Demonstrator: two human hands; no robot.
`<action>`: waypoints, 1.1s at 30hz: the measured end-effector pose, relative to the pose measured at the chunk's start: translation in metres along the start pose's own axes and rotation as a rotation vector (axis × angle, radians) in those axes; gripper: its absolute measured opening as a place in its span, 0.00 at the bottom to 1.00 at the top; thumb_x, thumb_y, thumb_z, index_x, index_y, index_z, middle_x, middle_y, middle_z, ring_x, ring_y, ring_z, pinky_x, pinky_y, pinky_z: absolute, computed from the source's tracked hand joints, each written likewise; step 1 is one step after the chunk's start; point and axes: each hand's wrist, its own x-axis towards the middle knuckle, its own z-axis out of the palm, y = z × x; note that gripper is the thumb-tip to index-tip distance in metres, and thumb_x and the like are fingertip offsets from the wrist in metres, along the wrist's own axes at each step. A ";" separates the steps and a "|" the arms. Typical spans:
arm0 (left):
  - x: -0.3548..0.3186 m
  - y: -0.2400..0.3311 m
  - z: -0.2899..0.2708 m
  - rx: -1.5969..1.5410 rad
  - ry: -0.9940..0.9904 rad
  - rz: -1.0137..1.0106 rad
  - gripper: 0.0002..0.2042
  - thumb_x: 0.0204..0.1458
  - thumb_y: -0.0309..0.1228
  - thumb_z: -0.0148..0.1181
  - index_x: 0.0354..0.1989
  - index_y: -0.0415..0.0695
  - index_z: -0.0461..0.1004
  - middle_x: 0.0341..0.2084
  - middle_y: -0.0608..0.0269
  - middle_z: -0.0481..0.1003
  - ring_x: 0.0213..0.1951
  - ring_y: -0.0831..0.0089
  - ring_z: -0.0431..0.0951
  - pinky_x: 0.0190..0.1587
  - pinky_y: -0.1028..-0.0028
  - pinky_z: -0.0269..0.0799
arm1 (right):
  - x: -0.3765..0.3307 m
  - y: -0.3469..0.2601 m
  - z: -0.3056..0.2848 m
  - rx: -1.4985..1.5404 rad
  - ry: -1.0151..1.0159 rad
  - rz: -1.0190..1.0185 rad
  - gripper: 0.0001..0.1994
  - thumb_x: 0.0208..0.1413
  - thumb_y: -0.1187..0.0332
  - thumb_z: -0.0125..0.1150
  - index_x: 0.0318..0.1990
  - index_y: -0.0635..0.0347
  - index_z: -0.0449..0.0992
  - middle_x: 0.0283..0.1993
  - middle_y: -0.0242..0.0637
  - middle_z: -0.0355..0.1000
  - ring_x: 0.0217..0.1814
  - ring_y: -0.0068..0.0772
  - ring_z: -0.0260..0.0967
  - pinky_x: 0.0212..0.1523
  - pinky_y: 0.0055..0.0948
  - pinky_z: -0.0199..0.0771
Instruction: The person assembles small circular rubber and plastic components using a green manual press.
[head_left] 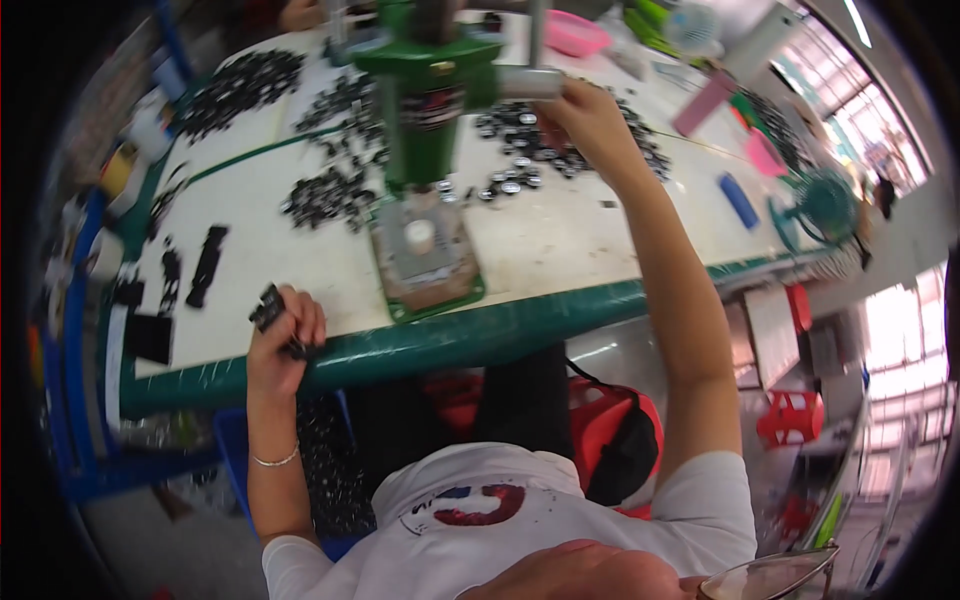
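My left hand [285, 328] is closed around small black plastic pieces [267, 308], just above the table's near edge and left of a green hand press [425, 130]. A white round piece [419, 236] sits on the plate under the press's ram. My right hand [588, 118] reaches out beside the end of the press's grey metal shaft [528, 83]. Its fingers are curled, partly hidden and blurred, so what they hold does not show. Around and beyond that hand lies a pile of round black parts with shiny silver faces [512, 178].
Heaps of small black parts [245, 90] cover the far left of the white table [560, 240]. Black strips [208, 265] lie at left. A blue cylinder [738, 200] and green fan [822, 207] stand at right. A blue bin [235, 450] is below the green table edge.
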 end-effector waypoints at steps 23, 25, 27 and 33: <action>-0.070 0.053 0.004 1.009 0.029 -0.281 0.10 0.49 0.28 0.63 0.40 0.40 0.78 0.30 0.65 0.79 0.33 0.82 0.74 0.37 0.79 0.69 | -0.048 0.099 0.082 -0.337 0.088 -0.252 0.08 0.53 0.75 0.57 0.41 0.62 0.74 0.39 0.39 0.69 0.35 0.36 0.70 0.36 0.29 0.71; -0.021 0.046 0.017 1.239 0.165 -0.107 0.09 0.50 0.29 0.62 0.39 0.43 0.79 0.29 0.66 0.79 0.30 0.81 0.74 0.35 0.79 0.68 | -0.050 0.100 0.081 -0.332 0.135 -0.267 0.07 0.54 0.76 0.56 0.41 0.61 0.74 0.39 0.38 0.69 0.35 0.35 0.70 0.36 0.28 0.71; 0.024 0.024 0.011 1.237 0.243 0.165 0.09 0.50 0.29 0.61 0.38 0.42 0.78 0.27 0.66 0.76 0.27 0.79 0.72 0.32 0.75 0.67 | -0.053 0.096 0.083 -0.240 0.185 -0.290 0.07 0.54 0.77 0.55 0.40 0.61 0.74 0.39 0.38 0.70 0.34 0.33 0.69 0.35 0.26 0.70; 0.089 -0.015 0.008 1.520 0.221 0.181 0.07 0.45 0.30 0.62 0.33 0.44 0.77 0.27 0.63 0.73 0.29 0.66 0.75 0.33 0.68 0.70 | -0.053 0.101 0.081 -0.092 0.214 -0.311 0.08 0.55 0.79 0.54 0.41 0.63 0.75 0.39 0.37 0.70 0.35 0.27 0.70 0.35 0.22 0.70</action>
